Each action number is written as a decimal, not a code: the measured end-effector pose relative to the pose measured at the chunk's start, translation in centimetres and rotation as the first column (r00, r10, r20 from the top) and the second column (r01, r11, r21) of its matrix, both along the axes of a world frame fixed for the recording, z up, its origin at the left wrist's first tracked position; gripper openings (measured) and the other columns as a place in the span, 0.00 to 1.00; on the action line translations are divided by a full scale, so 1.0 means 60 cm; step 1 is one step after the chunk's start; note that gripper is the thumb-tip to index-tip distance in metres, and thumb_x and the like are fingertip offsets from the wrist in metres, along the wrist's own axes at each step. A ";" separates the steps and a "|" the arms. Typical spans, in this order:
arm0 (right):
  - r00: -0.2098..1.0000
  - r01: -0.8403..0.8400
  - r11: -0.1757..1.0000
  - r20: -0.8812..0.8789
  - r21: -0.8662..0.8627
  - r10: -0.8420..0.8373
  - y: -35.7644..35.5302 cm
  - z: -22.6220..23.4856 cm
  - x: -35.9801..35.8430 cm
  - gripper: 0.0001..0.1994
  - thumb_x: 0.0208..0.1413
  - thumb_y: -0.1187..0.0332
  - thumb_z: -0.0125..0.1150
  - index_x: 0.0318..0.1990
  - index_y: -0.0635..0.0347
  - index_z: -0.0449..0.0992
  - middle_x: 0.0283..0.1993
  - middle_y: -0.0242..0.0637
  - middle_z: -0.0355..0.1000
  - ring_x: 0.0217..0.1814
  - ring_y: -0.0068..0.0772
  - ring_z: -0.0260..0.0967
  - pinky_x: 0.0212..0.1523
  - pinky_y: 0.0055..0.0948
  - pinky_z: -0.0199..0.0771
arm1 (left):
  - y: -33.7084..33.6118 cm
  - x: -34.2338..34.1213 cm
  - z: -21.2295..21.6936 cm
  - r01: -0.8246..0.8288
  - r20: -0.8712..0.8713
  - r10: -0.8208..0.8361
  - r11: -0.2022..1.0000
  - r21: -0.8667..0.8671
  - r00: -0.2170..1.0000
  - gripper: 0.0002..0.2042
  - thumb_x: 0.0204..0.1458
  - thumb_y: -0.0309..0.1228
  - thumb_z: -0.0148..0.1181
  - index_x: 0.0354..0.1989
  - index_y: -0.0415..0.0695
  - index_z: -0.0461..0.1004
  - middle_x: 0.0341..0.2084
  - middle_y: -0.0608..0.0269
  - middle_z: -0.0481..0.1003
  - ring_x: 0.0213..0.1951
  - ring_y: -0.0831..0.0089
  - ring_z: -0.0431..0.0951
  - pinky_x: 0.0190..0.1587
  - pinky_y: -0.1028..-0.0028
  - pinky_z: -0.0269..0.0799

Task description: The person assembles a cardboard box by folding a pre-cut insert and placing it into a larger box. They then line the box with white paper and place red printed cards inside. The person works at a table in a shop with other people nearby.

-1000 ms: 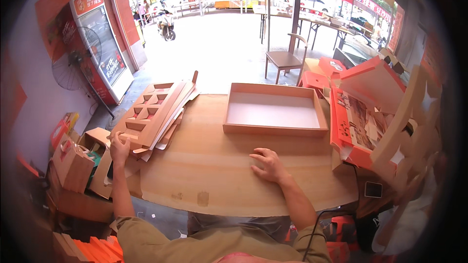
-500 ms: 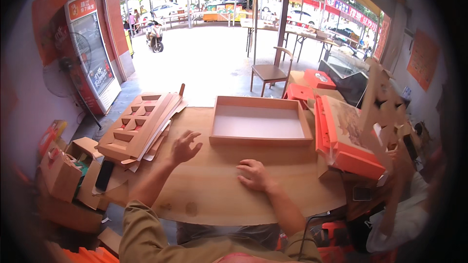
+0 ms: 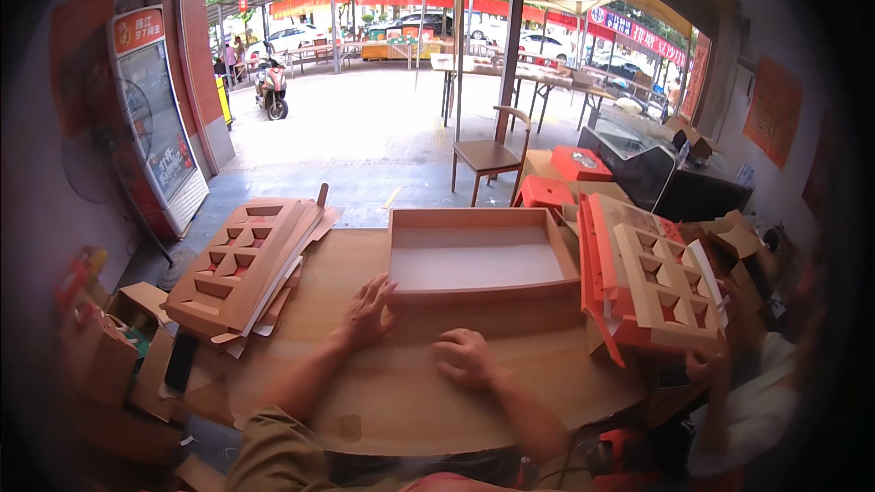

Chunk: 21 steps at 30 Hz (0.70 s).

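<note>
A shallow open cardboard box [image 3: 483, 292] with a pale inside lies on the brown table [image 3: 410, 428] in front of me. My left hand [image 3: 369, 312] is beside the box's near left corner, fingers stretched and holding nothing; whether the fingertips touch the box I cannot tell. Nearer to me and farther right, my right hand [image 3: 467, 358] rests on the tabletop with loosely bent fingers and nothing in it. To the left stands a stack of cardboard divider inserts [image 3: 239, 264] with square openings.
A cardboard divider insert [image 3: 670, 287] lies on stacked red boxes [image 3: 597, 287] at the right. A co-worker's hand [image 3: 706, 364] is next to it. A phone [image 3: 180, 363] and a cardboard carton [image 3: 100, 346] are at the left. Beyond the table stands a chair [image 3: 488, 157].
My left hand has moved right, toward the box's near corner. My right hand stays low over the table. At the right, the co-worker's raised insert has come down onto the red boxes.
</note>
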State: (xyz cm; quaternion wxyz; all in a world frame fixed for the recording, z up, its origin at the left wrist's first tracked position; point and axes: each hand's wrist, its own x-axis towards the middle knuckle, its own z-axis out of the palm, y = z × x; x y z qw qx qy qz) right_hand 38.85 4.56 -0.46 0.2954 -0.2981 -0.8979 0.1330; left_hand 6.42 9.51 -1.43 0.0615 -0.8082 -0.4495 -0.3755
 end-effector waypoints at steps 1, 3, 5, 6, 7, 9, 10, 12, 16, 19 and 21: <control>1.000 -0.003 1.000 -0.002 -0.013 0.003 0.000 0.001 -0.002 0.19 0.59 0.60 0.73 0.57 0.51 0.85 0.63 0.43 0.78 0.68 0.50 0.73 0.69 0.49 0.72 | -0.002 0.001 0.001 -0.014 -0.011 0.014 1.000 -0.005 1.000 0.32 0.49 0.31 0.74 0.65 0.43 0.72 0.70 0.41 0.67 0.72 0.40 0.66 0.75 0.48 0.64; 1.000 -0.005 0.999 0.002 -0.032 0.006 0.000 0.005 -0.002 0.20 0.59 0.60 0.73 0.58 0.51 0.85 0.64 0.43 0.77 0.69 0.50 0.72 0.70 0.50 0.71 | 0.001 0.004 0.003 -0.037 -0.026 0.036 0.999 -0.008 0.999 0.29 0.50 0.33 0.74 0.62 0.43 0.73 0.70 0.41 0.67 0.73 0.41 0.65 0.75 0.49 0.63; 1.000 -0.008 0.999 -0.019 -0.036 0.007 -0.002 0.002 -0.003 0.22 0.59 0.61 0.73 0.61 0.50 0.83 0.67 0.45 0.75 0.69 0.51 0.72 0.70 0.50 0.70 | 0.003 -0.004 -0.001 -0.031 -0.047 0.031 1.000 0.000 0.998 0.26 0.51 0.35 0.74 0.58 0.44 0.75 0.69 0.42 0.68 0.73 0.42 0.66 0.75 0.48 0.62; 1.000 -0.006 0.999 -0.026 -0.034 0.005 -0.001 0.008 -0.001 0.24 0.59 0.61 0.74 0.63 0.50 0.82 0.68 0.46 0.74 0.69 0.51 0.72 0.70 0.51 0.70 | 0.005 -0.003 0.005 -0.025 -0.054 0.025 1.000 0.009 0.998 0.24 0.51 0.36 0.74 0.56 0.44 0.75 0.69 0.43 0.68 0.73 0.43 0.66 0.75 0.48 0.62; 0.999 0.023 1.000 -0.044 -0.016 -0.023 -0.001 0.012 0.000 0.26 0.58 0.60 0.74 0.65 0.50 0.80 0.69 0.47 0.73 0.70 0.52 0.71 0.71 0.51 0.69 | 0.003 -0.003 0.010 -0.012 -0.075 0.014 1.000 0.022 0.997 0.23 0.51 0.37 0.75 0.54 0.45 0.76 0.68 0.44 0.69 0.72 0.43 0.66 0.75 0.48 0.62; 0.994 0.076 0.997 -0.084 0.023 -0.074 -0.003 0.021 -0.001 0.31 0.57 0.59 0.74 0.69 0.50 0.77 0.72 0.49 0.70 0.73 0.54 0.69 0.73 0.52 0.66 | -0.009 -0.006 0.022 0.009 -0.119 -0.003 0.999 0.051 0.993 0.22 0.52 0.40 0.75 0.51 0.45 0.77 0.66 0.46 0.71 0.71 0.44 0.68 0.75 0.47 0.62; 0.985 0.147 0.985 -0.101 0.088 -0.138 -0.002 0.021 0.001 0.33 0.57 0.59 0.75 0.71 0.50 0.75 0.73 0.50 0.68 0.74 0.55 0.66 0.74 0.54 0.64 | -0.014 -0.002 0.027 0.029 -0.115 -0.017 0.994 0.105 0.993 0.23 0.52 0.41 0.76 0.52 0.45 0.77 0.65 0.46 0.73 0.71 0.45 0.69 0.74 0.47 0.62; 0.956 0.282 0.935 -0.150 0.215 -0.253 0.006 0.016 0.005 0.38 0.55 0.58 0.75 0.75 0.51 0.70 0.76 0.52 0.63 0.77 0.58 0.62 0.76 0.57 0.61 | -0.023 0.009 0.034 0.063 -0.112 -0.040 0.975 0.213 0.993 0.25 0.52 0.42 0.76 0.54 0.45 0.78 0.62 0.48 0.75 0.69 0.46 0.72 0.73 0.47 0.64; 0.876 0.482 0.845 -0.134 0.233 -0.463 0.026 0.003 0.025 0.45 0.52 0.56 0.75 0.78 0.50 0.64 0.79 0.54 0.57 0.82 0.60 0.53 0.79 0.64 0.53 | -0.034 0.039 0.033 0.190 -0.224 -0.151 0.968 0.162 0.963 0.31 0.52 0.40 0.75 0.64 0.42 0.75 0.59 0.49 0.77 0.60 0.50 0.78 0.68 0.50 0.71; 0.847 0.525 0.825 -0.032 0.209 -0.531 0.034 -0.010 0.032 0.47 0.50 0.55 0.76 0.79 0.50 0.63 0.80 0.53 0.56 0.83 0.60 0.51 0.81 0.66 0.50 | -0.035 0.049 0.035 0.183 -0.281 -0.139 0.974 0.137 0.950 0.33 0.51 0.37 0.74 0.66 0.40 0.74 0.52 0.51 0.79 0.52 0.53 0.81 0.62 0.51 0.74; 0.845 0.515 0.829 0.030 0.218 -0.534 0.035 -0.013 0.030 0.48 0.49 0.55 0.76 0.79 0.50 0.63 0.81 0.51 0.56 0.84 0.60 0.49 0.82 0.65 0.47 | -0.023 0.040 0.020 0.144 -0.297 -0.094 0.978 0.151 0.950 0.31 0.50 0.35 0.74 0.63 0.39 0.74 0.46 0.52 0.80 0.47 0.54 0.82 0.58 0.52 0.76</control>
